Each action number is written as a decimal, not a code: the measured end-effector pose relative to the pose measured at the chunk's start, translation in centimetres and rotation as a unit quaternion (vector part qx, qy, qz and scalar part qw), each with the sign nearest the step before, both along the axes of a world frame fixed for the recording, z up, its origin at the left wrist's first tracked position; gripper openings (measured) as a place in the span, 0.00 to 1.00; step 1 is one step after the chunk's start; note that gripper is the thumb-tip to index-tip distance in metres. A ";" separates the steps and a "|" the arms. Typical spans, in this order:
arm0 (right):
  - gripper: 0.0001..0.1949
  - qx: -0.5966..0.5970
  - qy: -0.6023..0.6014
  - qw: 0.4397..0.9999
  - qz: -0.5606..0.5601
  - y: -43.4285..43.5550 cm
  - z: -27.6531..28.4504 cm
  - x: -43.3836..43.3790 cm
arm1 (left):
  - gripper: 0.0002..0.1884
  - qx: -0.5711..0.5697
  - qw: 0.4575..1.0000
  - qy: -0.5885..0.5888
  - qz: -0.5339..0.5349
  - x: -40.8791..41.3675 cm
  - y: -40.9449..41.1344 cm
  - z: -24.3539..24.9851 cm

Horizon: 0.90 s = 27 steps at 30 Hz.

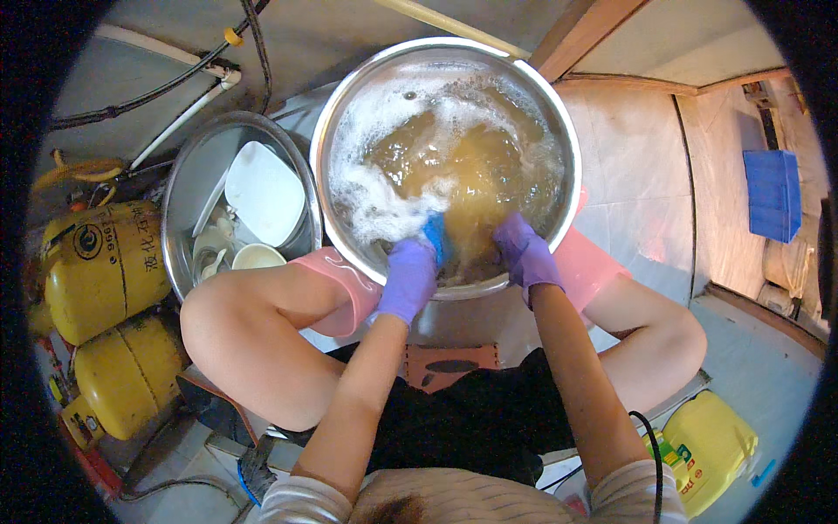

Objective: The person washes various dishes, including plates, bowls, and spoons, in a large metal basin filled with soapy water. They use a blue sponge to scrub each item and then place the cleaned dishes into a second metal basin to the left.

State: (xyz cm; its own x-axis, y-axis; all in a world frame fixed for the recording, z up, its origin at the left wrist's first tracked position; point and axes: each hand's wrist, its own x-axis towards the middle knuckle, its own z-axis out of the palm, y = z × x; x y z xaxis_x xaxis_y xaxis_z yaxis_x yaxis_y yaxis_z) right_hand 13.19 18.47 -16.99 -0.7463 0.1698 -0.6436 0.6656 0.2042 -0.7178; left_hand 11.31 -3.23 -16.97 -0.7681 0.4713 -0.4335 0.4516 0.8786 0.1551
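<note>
A large round metal basin [569, 131] full of murky brown water [484, 160] and white suds [380, 213] sits between my knees. In a purple rubber glove, my left hand [407, 278] is at the basin's near rim, gripping a blue scrubbing cloth or sponge [433, 237] partly in the foam. My right hand [527, 252], gloved the same way, dips into the water at the near right side. Its fingertips are under the surface, so whatever they may hold is hidden. Nothing on the basin's bottom can be made out through the cloudy water.
Left of the basin stands a second metal basin [171, 216] with a white square dish [265, 193], a pale bowl [258, 257] and spoons. Yellow gas cylinders [108, 268] lie further left. A yellow jug [710, 445] is at lower right, a blue crate [772, 196] at far right.
</note>
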 end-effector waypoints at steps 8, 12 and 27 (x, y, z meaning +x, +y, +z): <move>0.09 -0.356 0.038 0.895 -0.267 -1.0 0.6 1.2 | 0.14 0.309 0.946 0.074 0.059 3.1 1.1 3.0; 0.07 -0.236 0.270 0.924 -0.133 2.4 -6.8 2.3 | 0.11 0.370 0.926 0.017 0.079 2.4 3.0 0.9; 0.14 0.255 0.133 0.950 -0.121 1.9 0.2 0.3 | 0.19 0.252 0.927 -0.137 0.243 -1.4 5.4 5.3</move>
